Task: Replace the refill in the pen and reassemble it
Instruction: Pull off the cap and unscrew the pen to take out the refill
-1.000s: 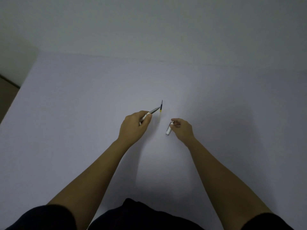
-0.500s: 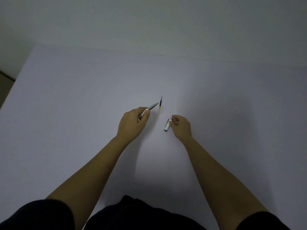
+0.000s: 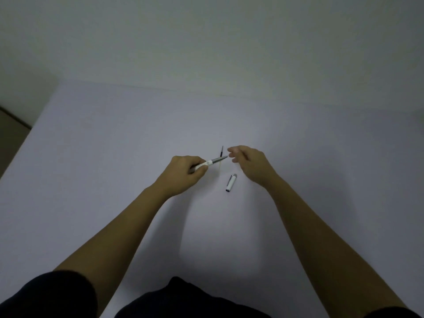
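Observation:
My left hand (image 3: 183, 174) grips a pen body (image 3: 212, 161), white at the collar with a grey tapered front end pointing right. My right hand (image 3: 249, 162) hovers just right of the pen's tip, fingers loosely apart and holding nothing. A white pen cap (image 3: 231, 182) with a silver end lies on the table (image 3: 114, 157) below and between my hands. A thin dark refill (image 3: 221, 151) with a yellowish lower part lies on the table just behind the pen's tip.
The pale table's far edge meets a plain wall (image 3: 206, 42). Its left edge (image 3: 20, 154) drops to a darker floor. My dark clothing (image 3: 183, 299) fills the bottom of the view.
My right hand has let go of the white cap, which now lies on the table, and has moved up toward the pen's tip. My left hand still holds the pen body.

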Demonstrator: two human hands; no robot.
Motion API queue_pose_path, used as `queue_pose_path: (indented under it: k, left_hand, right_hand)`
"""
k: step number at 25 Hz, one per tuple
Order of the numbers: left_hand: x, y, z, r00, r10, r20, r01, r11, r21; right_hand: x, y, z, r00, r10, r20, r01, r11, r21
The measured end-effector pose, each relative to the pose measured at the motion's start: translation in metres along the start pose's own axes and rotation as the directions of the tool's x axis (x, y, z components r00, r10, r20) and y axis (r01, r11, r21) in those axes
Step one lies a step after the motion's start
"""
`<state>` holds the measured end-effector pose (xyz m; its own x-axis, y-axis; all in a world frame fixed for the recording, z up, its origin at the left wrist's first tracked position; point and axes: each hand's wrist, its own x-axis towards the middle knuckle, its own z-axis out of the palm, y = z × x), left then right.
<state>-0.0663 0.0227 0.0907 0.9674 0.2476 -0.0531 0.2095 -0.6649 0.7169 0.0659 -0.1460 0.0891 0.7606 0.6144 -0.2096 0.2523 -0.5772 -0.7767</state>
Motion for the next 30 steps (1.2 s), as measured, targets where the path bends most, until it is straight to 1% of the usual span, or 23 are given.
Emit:
queue_pose_path:
  k: [2, 4, 6, 8, 10, 12, 13, 14, 15, 17, 18, 19, 21, 23, 24, 26, 28, 30]
  left_hand:
    - [0.001, 0.008, -0.009, 0.992, 0.108, 0.063, -0.112, 0.992, 0.059]
    - [0.002, 0.015, -0.014, 0.97, 0.213, 0.119, -0.229, 0.963, 0.144]
    - [-0.001, 0.021, -0.016, 0.951, 0.271, 0.149, -0.299, 0.927, 0.226]
    - [-0.005, 0.025, -0.016, 0.954, 0.273, 0.124, -0.292, 0.939, 0.183]
    - [-0.009, 0.028, -0.015, 0.968, 0.222, 0.117, -0.231, 0.971, 0.068]
    - [-0.013, 0.03, -0.014, 0.979, 0.164, 0.121, -0.162, 0.986, -0.027]
    - [-0.014, 0.031, -0.014, 0.98, 0.162, 0.112, -0.159, 0.987, -0.038]
    - [-0.016, 0.032, -0.015, 0.979, 0.183, 0.094, -0.181, 0.983, -0.025]
    - [-0.017, 0.034, -0.016, 0.974, 0.212, 0.074, -0.213, 0.977, 0.002]
    - [-0.018, 0.036, -0.018, 0.966, 0.252, 0.049, -0.255, 0.965, 0.054]
    - [-0.018, 0.038, -0.019, 0.966, 0.254, 0.048, -0.257, 0.964, 0.068]
    - [-0.018, 0.039, -0.019, 0.968, 0.246, 0.051, -0.249, 0.966, 0.072]
    - [-0.02, 0.041, -0.018, 0.973, 0.228, 0.042, -0.23, 0.971, 0.061]
    - [-0.022, 0.044, -0.017, 0.972, 0.233, 0.022, -0.234, 0.97, 0.059]
    - [-0.024, 0.046, -0.017, 0.97, 0.243, 0.016, -0.244, 0.967, 0.077]
    - [-0.029, 0.046, -0.018, 0.966, 0.26, -0.002, -0.258, 0.959, 0.116]
    - [-0.032, 0.045, -0.019, 0.965, 0.262, -0.03, -0.257, 0.958, 0.127]
    - [-0.033, 0.046, -0.02, 0.963, 0.267, -0.033, -0.26, 0.955, 0.142]
  right_hand:
    - [-0.007, -0.017, -0.011, 0.988, -0.076, 0.137, 0.101, 0.977, -0.188]
    - [-0.018, -0.028, -0.016, 0.964, -0.092, 0.25, 0.182, 0.913, -0.365]
    - [-0.028, -0.033, -0.021, 0.957, -0.101, 0.273, 0.209, 0.89, -0.405]
    - [-0.037, -0.038, -0.025, 0.964, -0.166, 0.207, 0.237, 0.889, -0.392]
    - [-0.046, -0.041, -0.028, 0.952, -0.272, 0.143, 0.307, 0.865, -0.397]
    - [-0.052, -0.043, -0.03, 0.914, -0.378, 0.15, 0.404, 0.801, -0.443]
    - [-0.055, -0.043, -0.032, 0.899, -0.411, 0.151, 0.434, 0.783, -0.446]
    - [-0.057, -0.043, -0.034, 0.898, -0.415, 0.143, 0.435, 0.795, -0.422]
    - [-0.059, -0.043, -0.036, 0.913, -0.385, 0.135, 0.406, 0.83, -0.383]
    - [-0.06, -0.043, -0.037, 0.948, -0.279, 0.15, 0.314, 0.89, -0.332]
    - [-0.06, -0.043, -0.037, 0.951, -0.268, 0.15, 0.304, 0.892, -0.333]
    - [-0.061, -0.043, -0.037, 0.949, -0.288, 0.131, 0.316, 0.888, -0.334]
    - [-0.064, -0.046, -0.039, 0.93, -0.361, 0.069, 0.364, 0.877, -0.313]
    - [-0.067, -0.05, -0.041, 0.908, -0.415, 0.05, 0.411, 0.863, -0.294]
    - [-0.069, -0.051, -0.041, 0.907, -0.419, 0.053, 0.416, 0.864, -0.284]
    - [-0.073, -0.051, -0.037, 0.928, -0.368, 0.067, 0.371, 0.888, -0.273]
    - [-0.072, -0.05, -0.035, 0.952, -0.291, 0.095, 0.306, 0.9, -0.312]
    - [-0.072, -0.05, -0.036, 0.955, -0.279, 0.102, 0.297, 0.901, -0.317]
